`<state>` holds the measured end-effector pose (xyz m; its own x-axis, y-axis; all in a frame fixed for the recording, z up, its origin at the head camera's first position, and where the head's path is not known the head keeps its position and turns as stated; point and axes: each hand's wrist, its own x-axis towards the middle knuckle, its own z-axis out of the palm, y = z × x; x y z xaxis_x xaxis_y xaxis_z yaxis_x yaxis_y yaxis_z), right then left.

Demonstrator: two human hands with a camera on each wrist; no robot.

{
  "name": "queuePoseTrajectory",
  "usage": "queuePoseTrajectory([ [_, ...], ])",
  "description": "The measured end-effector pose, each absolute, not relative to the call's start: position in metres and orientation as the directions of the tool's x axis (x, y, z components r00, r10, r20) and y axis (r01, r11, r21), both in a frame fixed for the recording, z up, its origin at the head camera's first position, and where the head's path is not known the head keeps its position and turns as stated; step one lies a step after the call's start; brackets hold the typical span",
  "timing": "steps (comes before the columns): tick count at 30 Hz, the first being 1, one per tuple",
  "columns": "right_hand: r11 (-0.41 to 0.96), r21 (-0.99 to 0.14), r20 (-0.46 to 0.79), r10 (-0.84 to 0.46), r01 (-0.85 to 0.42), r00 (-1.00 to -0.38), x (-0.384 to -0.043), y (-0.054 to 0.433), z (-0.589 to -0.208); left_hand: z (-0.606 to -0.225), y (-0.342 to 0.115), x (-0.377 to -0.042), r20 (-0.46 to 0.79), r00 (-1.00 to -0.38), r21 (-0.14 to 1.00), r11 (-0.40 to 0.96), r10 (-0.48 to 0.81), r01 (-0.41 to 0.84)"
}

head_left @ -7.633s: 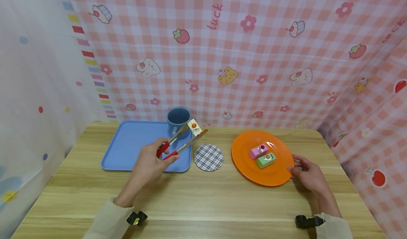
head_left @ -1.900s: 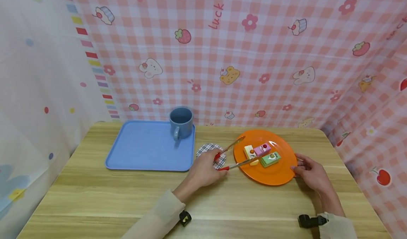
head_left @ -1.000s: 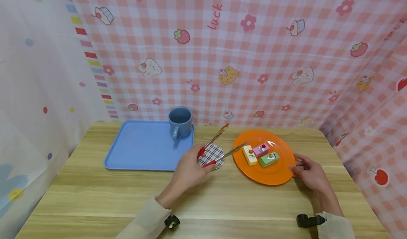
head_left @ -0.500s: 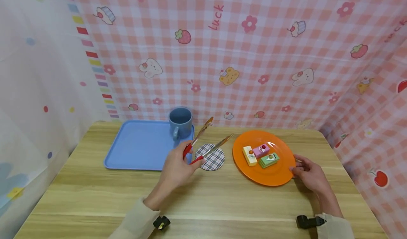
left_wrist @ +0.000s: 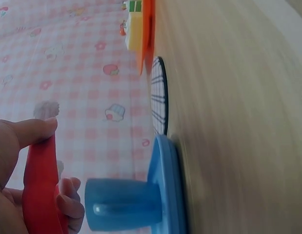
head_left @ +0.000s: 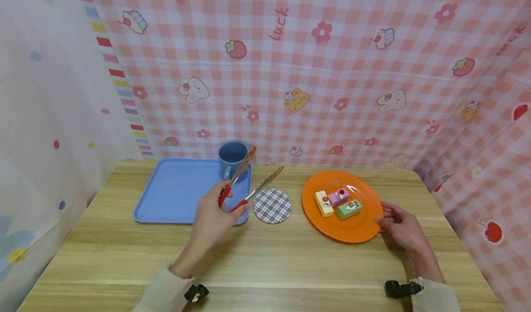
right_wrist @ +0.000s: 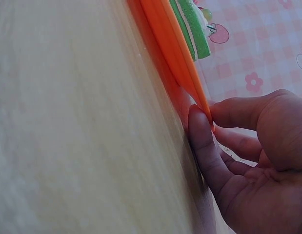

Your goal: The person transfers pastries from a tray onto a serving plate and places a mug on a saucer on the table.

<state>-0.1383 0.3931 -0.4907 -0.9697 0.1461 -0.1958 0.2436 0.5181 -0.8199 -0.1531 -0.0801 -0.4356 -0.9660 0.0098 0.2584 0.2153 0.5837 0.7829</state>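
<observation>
My left hand [head_left: 212,217] grips red-handled tongs [head_left: 227,193] above the right part of the blue tray [head_left: 174,190]. The tongs' tips are spread apart with nothing between them, one in front of the blue mug [head_left: 226,154]. In the left wrist view the thumb and fingers wrap the red handle [left_wrist: 41,180]. My right hand [head_left: 404,229] pinches the right rim of the orange plate [head_left: 332,229], thumb and finger on either side of it. On the plate lie a yellow cake piece [head_left: 323,205], a pink one [head_left: 338,197] and a green one [head_left: 348,208].
A round plaid coaster [head_left: 272,206] lies between the tray and the plate on the wooden table [head_left: 282,266]. The mug stands at the tray's back right corner. A pink checked cloth [head_left: 265,81] hangs behind the table.
The yellow cake piece, earlier held in the tongs, now lies on the plate. My left hand has moved left with the emptied tongs, back over the tray. The right hand stays at the plate.
</observation>
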Motion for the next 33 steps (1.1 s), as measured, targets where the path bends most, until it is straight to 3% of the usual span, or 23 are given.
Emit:
queuePoseTrajectory([
  [33,0.519,-0.811,-0.213,0.166,0.269,-0.963,-0.139,0.393,-0.489,-0.444,-0.143,-0.142,0.316,-0.939,0.748,0.645,-0.139,0.156],
])
